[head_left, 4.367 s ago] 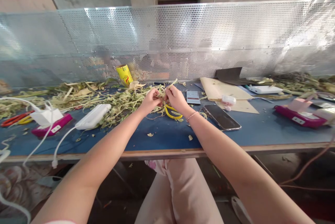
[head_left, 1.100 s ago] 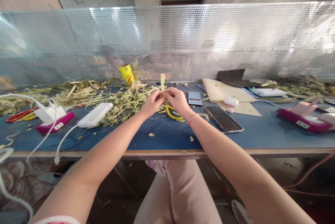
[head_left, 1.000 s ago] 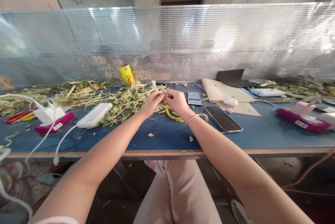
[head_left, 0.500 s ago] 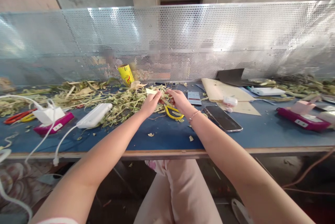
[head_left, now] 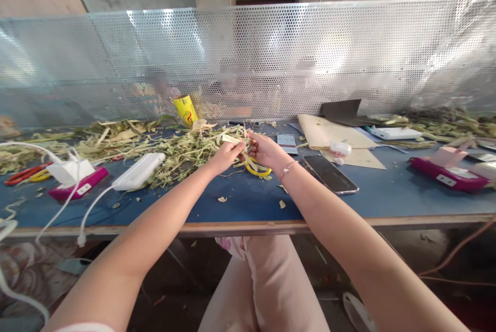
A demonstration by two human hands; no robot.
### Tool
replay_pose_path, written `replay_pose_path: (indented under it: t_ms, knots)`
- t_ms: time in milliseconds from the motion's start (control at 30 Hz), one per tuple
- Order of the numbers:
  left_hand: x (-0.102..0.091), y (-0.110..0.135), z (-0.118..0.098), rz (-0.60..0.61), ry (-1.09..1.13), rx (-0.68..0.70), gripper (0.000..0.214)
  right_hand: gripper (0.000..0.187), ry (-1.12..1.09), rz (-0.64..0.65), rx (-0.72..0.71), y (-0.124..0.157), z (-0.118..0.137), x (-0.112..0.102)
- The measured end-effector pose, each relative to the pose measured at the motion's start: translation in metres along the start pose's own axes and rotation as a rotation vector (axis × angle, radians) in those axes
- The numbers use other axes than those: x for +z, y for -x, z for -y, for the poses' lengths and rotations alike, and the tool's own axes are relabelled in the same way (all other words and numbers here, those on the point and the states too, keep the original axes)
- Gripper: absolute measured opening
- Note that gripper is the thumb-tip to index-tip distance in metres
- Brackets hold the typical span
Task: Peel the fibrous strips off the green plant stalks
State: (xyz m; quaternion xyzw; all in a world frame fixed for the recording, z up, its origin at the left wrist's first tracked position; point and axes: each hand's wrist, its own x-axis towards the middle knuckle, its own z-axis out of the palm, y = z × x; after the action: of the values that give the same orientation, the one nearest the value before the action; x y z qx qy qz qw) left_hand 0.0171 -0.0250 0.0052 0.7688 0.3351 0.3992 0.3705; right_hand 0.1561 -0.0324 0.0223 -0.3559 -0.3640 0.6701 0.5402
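My left hand [head_left: 228, 157] is closed, thumb against fingers, on a pale green plant strip [head_left: 229, 139] that looks like a flat dried leaf. Close beside it, my right hand [head_left: 266, 151] has its fingers curled in at the strip's other side; whatever they pinch is hidden. A yellow loop handle [head_left: 258, 170], apparently of scissors, lies on the table under and between both hands. To the left spreads a heap of dry green plant strips [head_left: 182, 153]. Just beyond my right hand is a small blue and white card [head_left: 287, 144].
A black phone [head_left: 329, 174] lies right of my right forearm. A white power bank [head_left: 140, 171], a purple power strip [head_left: 79, 184] and red-handled scissors [head_left: 27, 174] are at left. A yellow tube [head_left: 185, 110] stands before the perforated metal screen [head_left: 267, 58]; people sit behind it.
My left hand has shifted slightly right and down, its fingertips meeting beside the right hand. The pale strip now points differently, and the right fingers have curled more. The camera view has moved a little.
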Motion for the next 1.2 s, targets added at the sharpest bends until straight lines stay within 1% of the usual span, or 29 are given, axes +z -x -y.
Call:
replay_pose_path:
  t_ms: [133,200,267,333,400,500,567,633,700,767,933,1000,1133,1200]
  knots:
    - [0.001,-0.001,0.001,0.013,0.027,-0.073,0.041,0.019,0.042,-0.003,-0.112,-0.002,-0.003,-0.001]
    - [0.001,-0.002,0.002,-0.003,0.099,-0.119,0.039,0.017,0.114,-0.023,-0.185,-0.003,-0.004,-0.002]
    - [0.002,-0.003,0.003,-0.037,0.203,-0.155,0.034,0.015,0.216,-0.048,-0.302,-0.005,-0.006,-0.003]
    - [0.002,-0.005,0.003,-0.075,0.299,-0.174,0.028,0.013,0.344,-0.119,-0.460,-0.008,-0.007,-0.004]
    - [0.002,-0.006,0.003,-0.103,0.356,-0.185,0.023,0.011,0.475,-0.228,-0.598,-0.010,-0.006,-0.006]
    - [0.002,-0.006,0.002,-0.132,0.380,-0.190,0.018,0.011,0.609,-0.335,-0.705,-0.011,-0.003,-0.008]
    - [0.001,-0.006,0.002,-0.142,0.364,-0.178,0.018,0.010,0.665,-0.346,-0.748,-0.011,-0.001,-0.010]
    - [0.000,-0.006,0.002,-0.144,0.340,-0.156,0.019,0.008,0.702,-0.299,-0.728,-0.013,0.000,-0.012]
    - [-0.001,-0.005,0.002,-0.148,0.313,-0.133,0.022,0.009,0.703,-0.214,-0.649,-0.016,-0.001,-0.013]
    - [-0.001,-0.005,0.001,-0.157,0.281,-0.117,0.023,0.010,0.678,-0.160,-0.592,-0.018,-0.004,-0.014]
    - [-0.002,-0.005,-0.001,-0.178,0.231,-0.108,0.025,0.011,0.655,-0.114,-0.461,-0.016,-0.006,-0.012]
    - [-0.004,-0.005,0.000,-0.176,0.222,-0.101,0.025,0.013,0.653,-0.140,-0.486,-0.015,-0.004,-0.013]
    - [-0.006,-0.006,0.003,-0.161,0.195,-0.080,0.024,0.017,0.679,-0.238,-0.599,-0.012,0.000,-0.014]
    - [-0.006,-0.006,0.002,-0.161,0.184,-0.069,0.024,0.019,0.689,-0.266,-0.634,-0.011,0.002,-0.013]
